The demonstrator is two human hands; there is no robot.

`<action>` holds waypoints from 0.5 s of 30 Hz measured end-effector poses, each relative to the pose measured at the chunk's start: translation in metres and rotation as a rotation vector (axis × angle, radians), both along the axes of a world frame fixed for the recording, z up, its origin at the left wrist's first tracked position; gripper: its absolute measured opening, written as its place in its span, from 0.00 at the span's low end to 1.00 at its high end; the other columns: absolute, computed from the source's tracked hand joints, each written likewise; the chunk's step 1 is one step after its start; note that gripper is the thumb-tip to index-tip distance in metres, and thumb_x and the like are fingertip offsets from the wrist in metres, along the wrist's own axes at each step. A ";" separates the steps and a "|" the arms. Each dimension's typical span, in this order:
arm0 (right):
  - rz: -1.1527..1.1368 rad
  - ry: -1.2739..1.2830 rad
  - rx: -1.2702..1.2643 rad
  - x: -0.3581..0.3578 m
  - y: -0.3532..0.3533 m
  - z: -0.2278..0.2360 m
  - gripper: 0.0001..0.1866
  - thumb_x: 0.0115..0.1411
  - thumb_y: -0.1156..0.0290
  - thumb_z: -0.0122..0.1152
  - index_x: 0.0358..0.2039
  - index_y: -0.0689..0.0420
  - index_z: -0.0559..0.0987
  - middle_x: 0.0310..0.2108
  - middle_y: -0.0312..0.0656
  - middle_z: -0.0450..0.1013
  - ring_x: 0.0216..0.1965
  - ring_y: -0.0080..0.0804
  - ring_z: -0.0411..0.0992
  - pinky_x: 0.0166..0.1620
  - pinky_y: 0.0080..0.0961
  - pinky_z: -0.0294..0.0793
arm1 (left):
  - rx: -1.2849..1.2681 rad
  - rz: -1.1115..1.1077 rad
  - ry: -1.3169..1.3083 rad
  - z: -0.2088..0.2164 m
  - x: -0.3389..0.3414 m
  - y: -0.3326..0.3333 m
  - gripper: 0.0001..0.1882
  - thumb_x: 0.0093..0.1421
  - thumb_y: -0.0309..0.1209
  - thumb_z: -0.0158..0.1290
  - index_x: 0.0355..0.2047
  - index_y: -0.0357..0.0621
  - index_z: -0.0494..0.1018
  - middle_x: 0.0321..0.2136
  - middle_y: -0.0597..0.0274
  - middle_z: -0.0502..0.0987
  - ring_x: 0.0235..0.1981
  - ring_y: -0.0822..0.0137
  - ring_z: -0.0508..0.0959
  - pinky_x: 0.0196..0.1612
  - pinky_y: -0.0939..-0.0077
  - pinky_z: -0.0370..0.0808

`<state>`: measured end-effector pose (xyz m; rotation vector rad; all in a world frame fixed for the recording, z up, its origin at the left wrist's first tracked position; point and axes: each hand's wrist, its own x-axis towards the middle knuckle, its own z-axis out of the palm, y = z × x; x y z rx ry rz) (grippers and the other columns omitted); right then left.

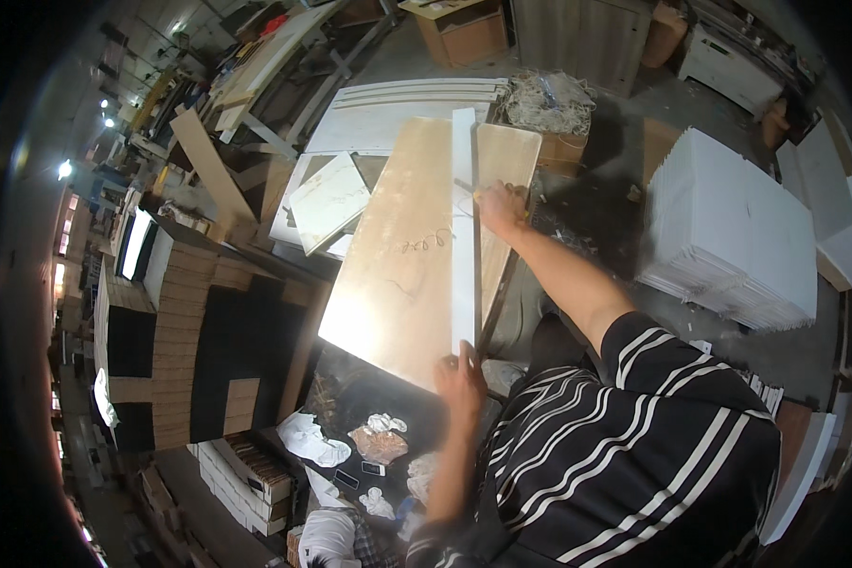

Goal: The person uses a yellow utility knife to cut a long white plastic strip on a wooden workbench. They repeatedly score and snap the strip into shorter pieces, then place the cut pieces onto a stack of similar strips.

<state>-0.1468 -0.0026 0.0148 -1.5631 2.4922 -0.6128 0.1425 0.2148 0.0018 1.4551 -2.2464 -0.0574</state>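
A long white strip [464, 256] lies lengthwise across a light brown wooden panel [388, 275] that has handwriting on it. My left hand [460, 383] is closed on the near end of this strip, at the panel's near edge. Farther up, my right hand [504, 206] is closed around a small slim tool with a yellowish part. The tool's tip reaches over the white strip; its exact kind is too small to make out. Right of the strip, more of the brown board [506, 151] shows beneath my right hand.
White panels [398, 104] lie beyond the board, with a loose white piece [329, 201] at their left. A tall stack of white sheets [729, 227] stands right. Left are stacked boards [185, 322]. Two phones [346, 480] and crumpled white cloth [312, 440] lie near a person [329, 540].
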 end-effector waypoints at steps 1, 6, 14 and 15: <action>-0.015 -0.004 -0.003 -0.001 -0.004 -0.001 0.14 0.66 0.61 0.60 0.51 0.46 0.82 0.49 0.46 0.75 0.54 0.48 0.73 0.52 0.47 0.76 | 0.023 0.018 -0.013 0.002 0.006 0.009 0.23 0.55 0.33 0.64 0.52 0.57 0.76 0.35 0.53 0.74 0.37 0.53 0.75 0.37 0.59 0.72; -0.023 -0.016 -0.038 -0.007 -0.020 -0.006 0.14 0.67 0.59 0.58 0.48 0.48 0.83 0.52 0.47 0.74 0.51 0.51 0.75 0.49 0.48 0.77 | 0.083 0.054 -0.098 0.012 0.035 0.050 0.22 0.54 0.32 0.64 0.51 0.58 0.77 0.34 0.56 0.74 0.35 0.55 0.75 0.36 0.60 0.72; -0.026 -0.045 0.002 -0.015 -0.032 -0.009 0.13 0.67 0.60 0.59 0.48 0.49 0.81 0.51 0.45 0.75 0.53 0.48 0.75 0.51 0.48 0.76 | 0.034 0.062 -0.067 0.016 0.078 0.108 0.20 0.53 0.28 0.64 0.48 0.56 0.79 0.30 0.54 0.74 0.31 0.53 0.74 0.33 0.57 0.69; -0.021 -0.024 0.000 -0.014 -0.031 -0.009 0.13 0.67 0.59 0.59 0.48 0.49 0.81 0.51 0.45 0.75 0.52 0.48 0.75 0.50 0.47 0.76 | 0.017 0.072 -0.091 0.016 0.081 0.112 0.18 0.54 0.30 0.64 0.46 0.57 0.80 0.32 0.55 0.74 0.34 0.54 0.75 0.36 0.59 0.71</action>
